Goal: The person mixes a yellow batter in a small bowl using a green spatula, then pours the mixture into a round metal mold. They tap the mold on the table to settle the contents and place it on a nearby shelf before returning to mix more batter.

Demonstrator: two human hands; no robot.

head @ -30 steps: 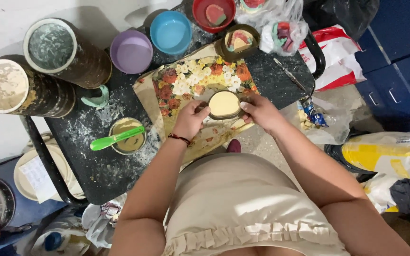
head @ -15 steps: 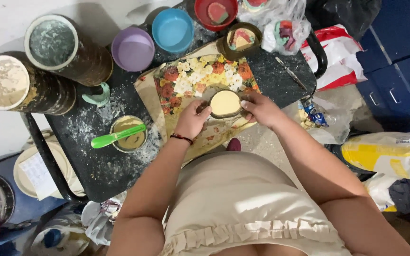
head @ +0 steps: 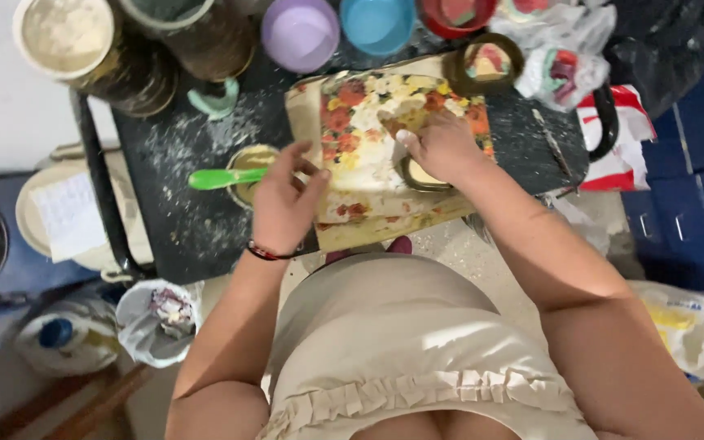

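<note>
Resting on the floral board [head: 368, 175], right hand [head: 442, 147] covers a small round tin [head: 417, 175], fingers curled over its rim, tin directly beneath the palm. Left hand [head: 287, 204] hovers loosely spread, holding nothing, just left of it, beside the green spoon [head: 222, 178].
</note>
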